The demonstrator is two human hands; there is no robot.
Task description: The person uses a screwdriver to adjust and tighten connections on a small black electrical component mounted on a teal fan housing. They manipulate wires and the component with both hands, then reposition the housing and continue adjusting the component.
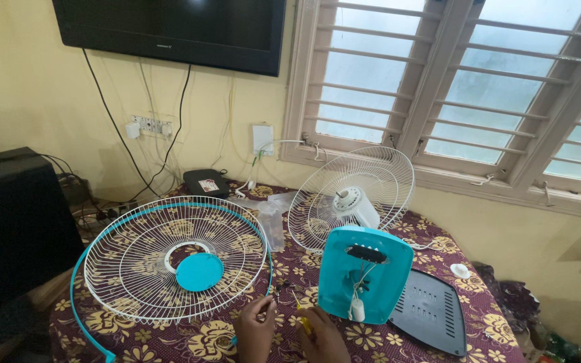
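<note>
My left hand sits at the table's near edge, fingertips pinching something tiny, likely a screw, next to a few dark screws on the cloth. My right hand grips a yellow-handled screwdriver pointing up and left. Just right of it stands a turquoise fan base on its edge, with wires and a white part hanging from its underside. A white front fan guard with a turquoise rim and centre cap lies to the left. The rear guard with the white motor stands behind.
A grey base plate lies at right on the floral tablecloth. A clear plastic bag and a black box sit at the back. A small white cap rests near the right edge. A dark cabinet stands at left.
</note>
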